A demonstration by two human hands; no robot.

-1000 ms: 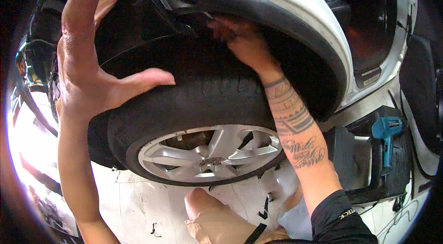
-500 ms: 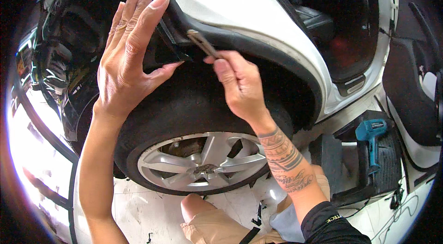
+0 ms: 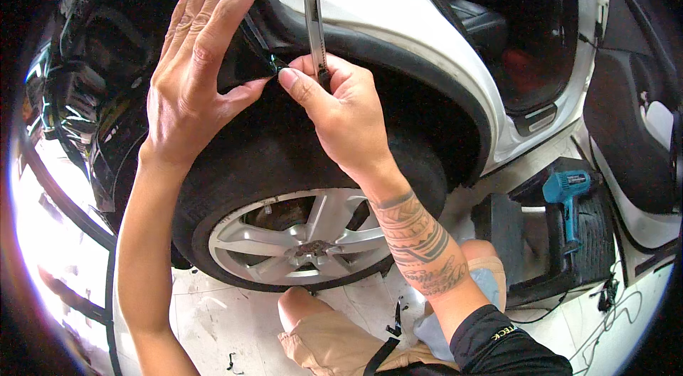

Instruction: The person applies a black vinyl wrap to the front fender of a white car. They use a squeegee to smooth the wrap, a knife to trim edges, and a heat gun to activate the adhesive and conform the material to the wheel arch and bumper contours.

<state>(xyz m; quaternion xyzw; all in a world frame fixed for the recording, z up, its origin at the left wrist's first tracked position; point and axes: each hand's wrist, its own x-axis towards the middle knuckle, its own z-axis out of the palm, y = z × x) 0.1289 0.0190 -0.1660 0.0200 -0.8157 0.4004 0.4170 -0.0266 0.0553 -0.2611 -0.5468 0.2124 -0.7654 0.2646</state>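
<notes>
Head view, left hand (image 3: 188,84): open wide, fingers straight and spread, pressed flat on black film (image 3: 245,56) over wheel arch (image 3: 398,49); holding nothing.
Head view, right hand (image 3: 341,116): closed on slim knife (image 3: 313,24), thumb and forefinger pinched close to lower end, upper end pointing up past arch edge.
Place of film: on dark front panel (image 3: 107,56) just above tyre (image 3: 284,155), its loose edge between both hands, touching left thumb.
Handling of film: probably thin, soft and light, easy to crease or tear; better held flat by palm, near the edge.
Handling of knife: stiff, narrow, light, likely sharp at tip; hold low on the body.
Around: silver alloy wheel (image 3: 306,241) below, blue heat gun (image 3: 565,198) on black mat on the floor, well apart at right.
Hidden: knife tip behind right fingers; exact film edge hard to see, black on black; far panel blurred by lens bend.
</notes>
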